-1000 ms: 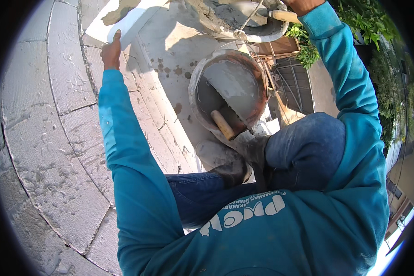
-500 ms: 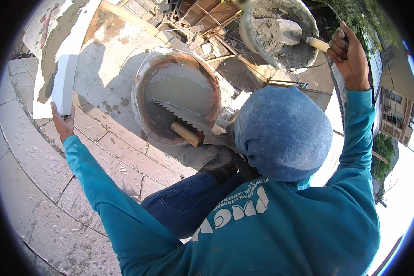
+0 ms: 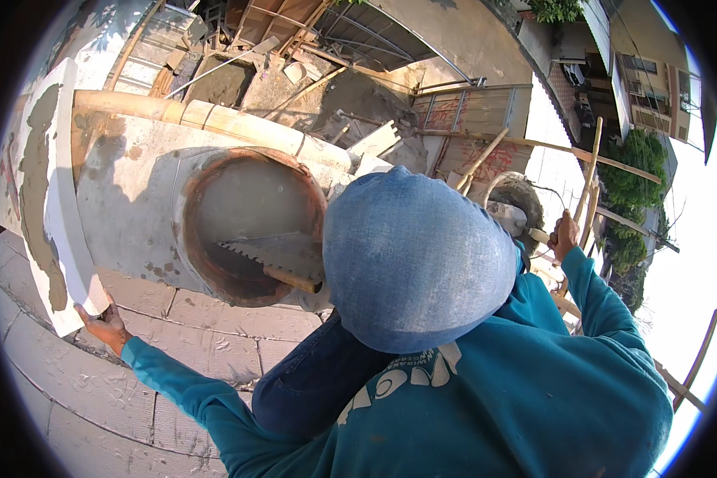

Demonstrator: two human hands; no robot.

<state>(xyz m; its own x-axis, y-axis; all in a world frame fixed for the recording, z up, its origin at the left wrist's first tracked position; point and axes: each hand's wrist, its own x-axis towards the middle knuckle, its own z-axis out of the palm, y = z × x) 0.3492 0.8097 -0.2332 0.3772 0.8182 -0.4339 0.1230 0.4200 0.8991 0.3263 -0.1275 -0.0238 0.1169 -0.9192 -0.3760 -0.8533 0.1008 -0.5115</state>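
Observation:
My left hand (image 3: 107, 323) grips the near end of a long white block (image 3: 64, 199), fingers around its edge. Grey mortar (image 3: 40, 183) coats part of the block's face. Out to the right, my right hand (image 3: 564, 237) is closed around the wire handle of a mortar bucket (image 3: 530, 187), partly behind my raised denim knee (image 3: 418, 259). A trowel with a pale wooden grip (image 3: 540, 236) rests in it, its end close to my fingers. Left of the knee, a larger round bucket (image 3: 187, 231) holds grey liquid, with a toothed metal tool (image 3: 271, 255) with a wooden handle in it.
Pale block paving (image 3: 207, 334) runs along the near left. Beyond the large bucket lies a rounded concrete edge (image 3: 247, 131). Farther off are wood scraps and bamboo poles (image 3: 486, 155), then a lower area with debris, greenery (image 3: 629, 223) and buildings on the right.
The view has shifted. The mortar bucket and my right hand have come down and nearer, now partly behind my knee. My left hand stays on the white block.

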